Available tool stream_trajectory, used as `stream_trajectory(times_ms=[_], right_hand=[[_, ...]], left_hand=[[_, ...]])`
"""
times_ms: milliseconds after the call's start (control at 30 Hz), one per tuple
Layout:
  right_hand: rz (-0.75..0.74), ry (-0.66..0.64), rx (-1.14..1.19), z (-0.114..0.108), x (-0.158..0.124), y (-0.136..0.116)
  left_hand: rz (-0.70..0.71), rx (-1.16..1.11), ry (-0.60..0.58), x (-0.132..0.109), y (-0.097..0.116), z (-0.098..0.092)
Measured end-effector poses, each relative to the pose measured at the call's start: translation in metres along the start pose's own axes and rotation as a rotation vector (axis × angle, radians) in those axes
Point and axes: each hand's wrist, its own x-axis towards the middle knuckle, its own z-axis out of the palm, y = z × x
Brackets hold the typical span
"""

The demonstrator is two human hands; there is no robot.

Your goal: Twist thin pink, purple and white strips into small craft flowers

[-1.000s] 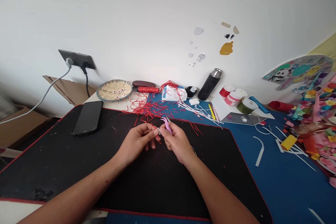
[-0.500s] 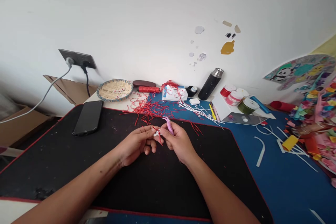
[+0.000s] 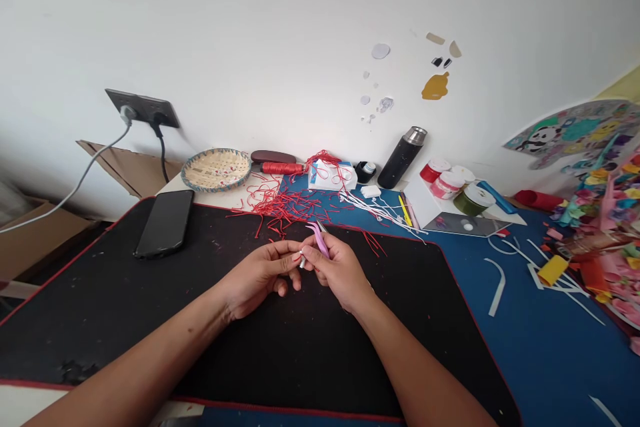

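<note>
My right hand [image 3: 337, 271] grips pink tweezers [image 3: 320, 241], with their tips pointing up and away from me. My left hand [image 3: 263, 271] pinches a small white piece [image 3: 302, 259] between thumb and fingers, right against the tweezers' lower end. The fingers hide most of that piece, and I cannot tell its exact shape. Both hands hover over a black desk mat [image 3: 100, 320] with a red edge. Loose red cord scraps [image 3: 285, 208] lie just beyond my fingers.
A black phone [image 3: 164, 223] lies on the mat's left. Behind it stand a woven basket [image 3: 216, 169], a red thread spool [image 3: 283, 168], white cords [image 3: 375, 207] and a black thermos [image 3: 401, 157]. Paint jars [image 3: 447, 180] and piled coloured paper [image 3: 610, 240] sit to the right.
The red strand seen at the white piece half a second ago no longer shows. My fingers now cover more of the piece, and the view has tilted slightly.
</note>
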Motion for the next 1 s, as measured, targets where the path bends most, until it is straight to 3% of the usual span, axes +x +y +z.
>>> stream_trajectory(times_ms=[300, 600, 1000], right_hand=[[-0.013, 0.025, 0.000, 0.0000, 0.0000, 0.0000], [-0.006, 0.060, 0.108, 0.0009, 0.0001, -0.0015], [-0.035, 0.100, -0.092, -0.0009, 0.0003, 0.0028]], left_hand=[[0.011, 0.019, 0.019, -0.0004, 0.0000, 0.0023], [0.147, 0.137, 0.213, 0.0010, 0.0053, 0.0007], [0.171, 0.344, 0.133, 0.0019, 0.0042, 0.0036]])
